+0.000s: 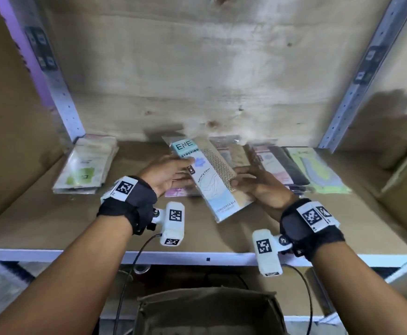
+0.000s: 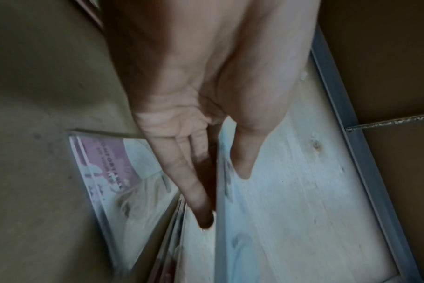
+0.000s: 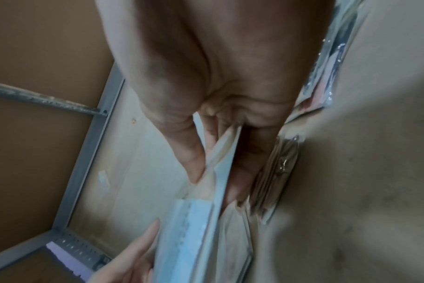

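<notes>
I hold a flat stocking packet, light blue and beige with "ENE STOCKING" printed on it, tilted above the shelf board. My left hand pinches its left edge, thumb on top and fingers underneath. My right hand pinches the right edge the same way. In the left wrist view the left hand has the packet edge-on between thumb and straight fingers. The right wrist view shows the right hand clamping the packet, with the left hand's fingers at the bottom.
A stack of green-printed packets lies at the shelf's left. More packets lie fanned at the back right, and a purple packet lies under my left hand. An open cardboard box stands below the shelf's front rail. Metal uprights flank the bay.
</notes>
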